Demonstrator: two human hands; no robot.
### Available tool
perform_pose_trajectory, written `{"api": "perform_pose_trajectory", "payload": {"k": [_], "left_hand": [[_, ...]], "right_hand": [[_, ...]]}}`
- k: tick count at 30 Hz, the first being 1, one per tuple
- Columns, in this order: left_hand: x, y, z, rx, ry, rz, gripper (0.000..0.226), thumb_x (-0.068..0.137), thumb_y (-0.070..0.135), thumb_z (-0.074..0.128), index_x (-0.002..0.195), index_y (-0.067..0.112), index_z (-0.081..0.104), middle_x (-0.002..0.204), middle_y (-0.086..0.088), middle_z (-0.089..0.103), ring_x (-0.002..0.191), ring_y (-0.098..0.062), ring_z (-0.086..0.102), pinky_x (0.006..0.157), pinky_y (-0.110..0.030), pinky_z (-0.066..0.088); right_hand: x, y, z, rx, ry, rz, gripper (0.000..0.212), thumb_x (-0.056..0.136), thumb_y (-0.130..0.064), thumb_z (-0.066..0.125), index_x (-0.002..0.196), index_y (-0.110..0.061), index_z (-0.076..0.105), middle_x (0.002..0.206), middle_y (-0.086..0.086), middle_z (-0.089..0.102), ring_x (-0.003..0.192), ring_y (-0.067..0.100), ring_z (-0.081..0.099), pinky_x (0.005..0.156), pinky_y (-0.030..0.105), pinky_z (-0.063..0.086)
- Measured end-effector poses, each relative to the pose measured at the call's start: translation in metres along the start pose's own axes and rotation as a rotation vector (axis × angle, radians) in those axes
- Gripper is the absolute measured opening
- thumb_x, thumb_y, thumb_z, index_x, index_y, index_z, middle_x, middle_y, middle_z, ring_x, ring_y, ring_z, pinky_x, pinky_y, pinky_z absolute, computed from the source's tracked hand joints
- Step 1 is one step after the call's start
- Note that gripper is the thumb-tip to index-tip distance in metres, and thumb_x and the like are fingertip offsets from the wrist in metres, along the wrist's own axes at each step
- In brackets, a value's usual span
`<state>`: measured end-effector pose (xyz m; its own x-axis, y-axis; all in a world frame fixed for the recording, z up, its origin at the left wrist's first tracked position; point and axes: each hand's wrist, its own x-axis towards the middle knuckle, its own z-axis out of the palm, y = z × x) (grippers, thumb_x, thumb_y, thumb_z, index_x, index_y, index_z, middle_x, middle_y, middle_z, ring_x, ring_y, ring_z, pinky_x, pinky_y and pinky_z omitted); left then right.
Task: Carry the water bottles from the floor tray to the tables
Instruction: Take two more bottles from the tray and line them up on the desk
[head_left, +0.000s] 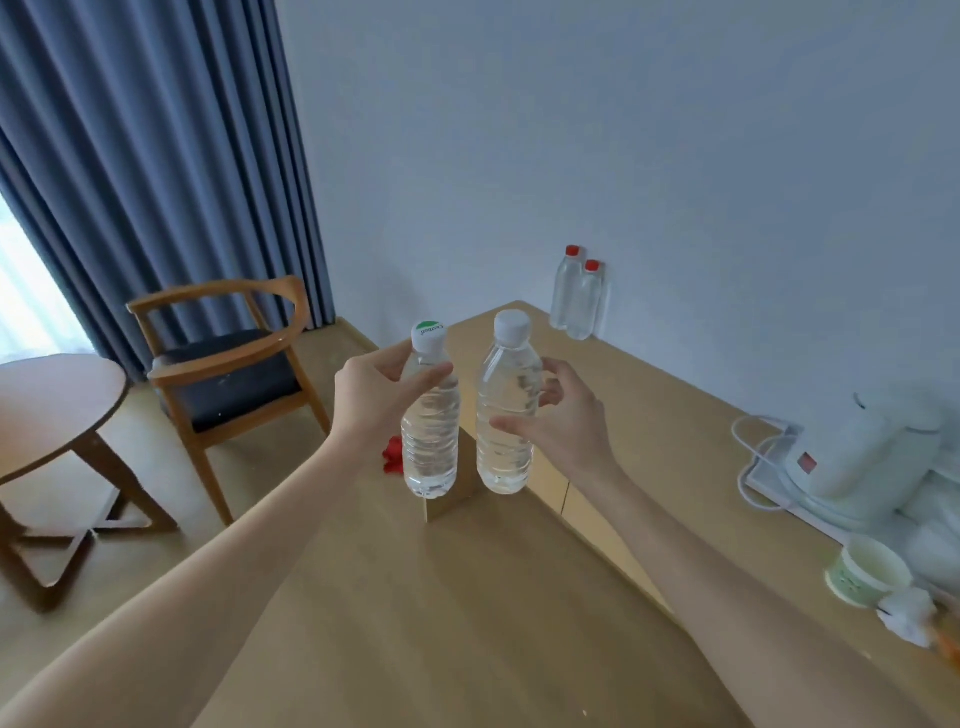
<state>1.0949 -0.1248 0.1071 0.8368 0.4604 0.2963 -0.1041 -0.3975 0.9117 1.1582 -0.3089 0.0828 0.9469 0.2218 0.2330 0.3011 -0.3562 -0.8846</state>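
Observation:
My left hand (371, 397) grips the neck of a clear water bottle (431, 441) with a green-and-white cap. My right hand (558, 421) wraps the middle of a second clear water bottle (506, 415) with a white cap, thumb in front and fingers behind. Both bottles are upright and side by side, over the far corner of the near wooden table (441, 623). Two red-capped bottles (576, 296) stand on the long wooden desk (649, 405) against the wall. The floor tray is out of view.
A white kettle (857, 447) with its cord, a paper cup (867, 571) and crumpled paper sit on the desk at the right. A wooden chair (228, 364) and a round table (52, 405) stand at the left by the blue curtain. Something red (395, 456) lies on the floor.

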Motion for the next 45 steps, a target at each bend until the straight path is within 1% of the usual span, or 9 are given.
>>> {"api": "perform_pose_trajectory", "payload": {"k": [4, 10, 14, 17, 22, 26, 30, 33, 45], "left_hand": [[0.069, -0.014, 0.025, 0.022, 0.010, -0.017, 0.023, 0.072, 0.031, 0.077, 0.079, 0.048, 0.065, 0.077, 0.022, 0.069, 0.080, 0.002, 0.066, 0.076, -0.019, 0.052], [0.158, -0.046, 0.051, 0.010, 0.019, -0.075, 0.033, 0.069, 0.033, 0.079, 0.102, 0.033, 0.070, 0.086, 0.026, 0.068, 0.083, 0.009, 0.064, 0.076, -0.014, 0.047], [0.219, -0.074, 0.065, 0.023, -0.050, -0.060, 0.022, 0.072, 0.033, 0.078, 0.085, 0.048, 0.067, 0.075, 0.027, 0.068, 0.078, 0.005, 0.064, 0.076, -0.018, 0.049], [0.270, -0.099, 0.076, 0.007, -0.137, -0.057, 0.025, 0.072, 0.035, 0.077, 0.097, 0.037, 0.072, 0.086, 0.014, 0.071, 0.080, -0.002, 0.063, 0.075, -0.018, 0.045], [0.361, -0.135, 0.097, -0.019, -0.282, -0.064, 0.017, 0.074, 0.035, 0.076, 0.091, 0.034, 0.073, 0.053, 0.018, 0.056, 0.055, 0.004, 0.047, 0.061, -0.014, 0.035], [0.425, -0.155, 0.115, -0.064, -0.413, -0.085, 0.015, 0.076, 0.027, 0.075, 0.090, 0.024, 0.073, 0.059, 0.005, 0.060, 0.049, 0.009, 0.049, 0.050, -0.005, 0.032], [0.484, -0.185, 0.141, -0.099, -0.484, -0.161, 0.036, 0.064, 0.039, 0.080, 0.099, 0.028, 0.073, 0.090, 0.011, 0.075, 0.088, -0.004, 0.067, 0.082, -0.029, 0.053], [0.517, -0.199, 0.167, -0.129, -0.495, -0.195, 0.034, 0.063, 0.037, 0.080, 0.096, 0.029, 0.074, 0.093, 0.009, 0.075, 0.095, -0.011, 0.069, 0.093, -0.043, 0.052], [0.624, -0.233, 0.297, -0.092, -0.609, -0.191, 0.033, 0.070, 0.025, 0.079, 0.103, 0.024, 0.073, 0.092, 0.008, 0.074, 0.093, -0.007, 0.068, 0.086, -0.024, 0.051]], "right_hand": [[0.083, 0.018, 0.010, 0.000, -0.038, 0.010, 0.076, 0.058, -0.027, 0.087, 0.124, -0.023, 0.050, 0.103, -0.010, 0.061, 0.096, 0.009, 0.058, 0.082, 0.025, 0.047], [0.176, 0.043, 0.029, 0.000, -0.032, 0.014, 0.073, 0.060, -0.024, 0.086, 0.123, -0.023, 0.050, 0.100, -0.011, 0.060, 0.092, 0.008, 0.057, 0.074, 0.017, 0.040], [0.228, 0.065, 0.049, -0.001, -0.028, 0.062, 0.070, 0.059, -0.026, 0.086, 0.119, -0.026, 0.051, 0.096, -0.011, 0.062, 0.090, 0.007, 0.059, 0.067, 0.011, 0.039], [0.269, 0.081, 0.071, -0.009, -0.010, 0.101, 0.069, 0.059, -0.026, 0.085, 0.120, -0.027, 0.051, 0.096, -0.011, 0.062, 0.088, 0.004, 0.057, 0.066, 0.009, 0.038], [0.338, 0.110, 0.112, -0.016, 0.061, 0.174, 0.068, 0.058, -0.024, 0.086, 0.117, -0.028, 0.052, 0.098, -0.015, 0.063, 0.091, 0.005, 0.059, 0.072, 0.012, 0.041], [0.387, 0.129, 0.140, -0.012, 0.142, 0.270, 0.067, 0.057, -0.024, 0.086, 0.115, -0.029, 0.054, 0.098, -0.018, 0.063, 0.094, 0.006, 0.060, 0.078, 0.020, 0.046], [0.424, 0.151, 0.151, 0.023, 0.257, 0.369, 0.068, 0.055, -0.022, 0.086, 0.114, -0.030, 0.054, 0.098, -0.017, 0.064, 0.097, 0.006, 0.060, 0.084, 0.027, 0.048], [0.449, 0.170, 0.150, 0.029, 0.308, 0.418, 0.065, 0.055, -0.020, 0.087, 0.110, -0.034, 0.055, 0.096, -0.018, 0.064, 0.096, 0.004, 0.060, 0.081, 0.024, 0.046], [0.564, 0.245, 0.138, 0.091, 0.423, 0.441, 0.064, 0.061, -0.018, 0.084, 0.105, -0.045, 0.046, 0.102, -0.024, 0.062, 0.103, -0.003, 0.056, 0.089, 0.023, 0.046]]}}
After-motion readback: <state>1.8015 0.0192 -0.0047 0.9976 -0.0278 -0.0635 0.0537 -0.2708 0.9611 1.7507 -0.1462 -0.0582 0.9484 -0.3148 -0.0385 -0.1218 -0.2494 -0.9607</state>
